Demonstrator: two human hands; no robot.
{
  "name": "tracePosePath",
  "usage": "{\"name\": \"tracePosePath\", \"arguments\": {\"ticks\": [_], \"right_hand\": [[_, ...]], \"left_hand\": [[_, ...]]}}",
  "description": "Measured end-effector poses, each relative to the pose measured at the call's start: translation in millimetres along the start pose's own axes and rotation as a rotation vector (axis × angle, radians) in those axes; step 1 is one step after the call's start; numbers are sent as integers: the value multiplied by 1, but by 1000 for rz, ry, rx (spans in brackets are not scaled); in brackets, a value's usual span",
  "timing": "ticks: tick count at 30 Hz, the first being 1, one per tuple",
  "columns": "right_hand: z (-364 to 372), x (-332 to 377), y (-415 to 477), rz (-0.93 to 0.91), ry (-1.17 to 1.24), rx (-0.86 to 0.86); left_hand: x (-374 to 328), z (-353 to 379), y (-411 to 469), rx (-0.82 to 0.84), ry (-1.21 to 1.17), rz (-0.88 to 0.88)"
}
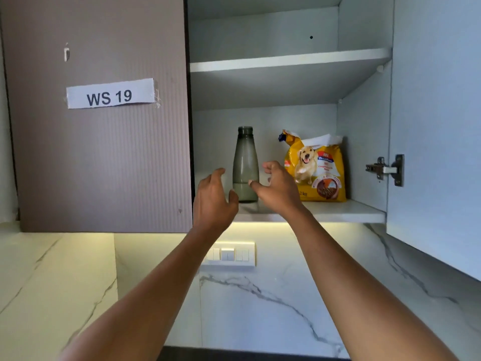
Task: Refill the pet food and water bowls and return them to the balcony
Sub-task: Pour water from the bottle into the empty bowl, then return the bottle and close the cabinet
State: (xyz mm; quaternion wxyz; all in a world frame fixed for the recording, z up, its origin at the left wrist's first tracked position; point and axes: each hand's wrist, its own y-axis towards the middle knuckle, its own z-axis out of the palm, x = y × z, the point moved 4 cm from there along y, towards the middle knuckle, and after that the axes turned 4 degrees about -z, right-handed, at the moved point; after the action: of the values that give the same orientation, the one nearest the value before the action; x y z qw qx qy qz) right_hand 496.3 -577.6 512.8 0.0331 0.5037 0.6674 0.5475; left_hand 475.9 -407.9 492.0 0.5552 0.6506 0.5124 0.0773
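Observation:
A grey translucent bottle (245, 162) with no cap stands upright on the lower shelf (338, 211) of an open wall cupboard, a little liquid at its bottom. Right of it stands a yellow dog food bag (318, 170), its top torn open. My left hand (214, 201) is raised just left of the bottle's base, fingers spread, holding nothing. My right hand (278, 188) hovers between the bottle and the bag, fingers curled apart, with its thumb in front of the bottle's lower part. I cannot tell whether either hand touches the bottle. No bowls are in view.
The cupboard's right door (437, 126) hangs open toward me with a metal hinge (385, 169). The left door (99, 142) is closed and bears a paper label "WS 19". An upper shelf (289, 61) holds nothing. Below are a lit marble backsplash and a switch panel (229, 255).

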Motion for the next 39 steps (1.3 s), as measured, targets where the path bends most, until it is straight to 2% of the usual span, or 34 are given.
{"name": "tracePosePath", "arguments": {"ticks": [7,16,20,23,27,30,35,39], "right_hand": [[-40,44,-127,-48,-170,-96],[-85,87,-288,38,-370,37],[-118,99,-324,63,-452,77],[-143,106,-338,51,-451,35],[-179,122,-346,-39,-391,-57],[-215,138,-347,-176,-351,-185],[-292,164,-354,-413,-485,-475],[-348,160,-361,-401,-578,-718]], "left_hand": [[-11,-59,-87,79,-10,15],[-2,-122,-211,229,-82,-13],[-17,-140,-239,276,-118,-44],[-32,-153,-248,263,-144,-50],[-61,-170,-252,243,-148,-14],[-89,-177,-248,199,-158,3],[-139,-174,-251,150,-191,-55],[-172,-166,-268,119,-188,-54]]}}
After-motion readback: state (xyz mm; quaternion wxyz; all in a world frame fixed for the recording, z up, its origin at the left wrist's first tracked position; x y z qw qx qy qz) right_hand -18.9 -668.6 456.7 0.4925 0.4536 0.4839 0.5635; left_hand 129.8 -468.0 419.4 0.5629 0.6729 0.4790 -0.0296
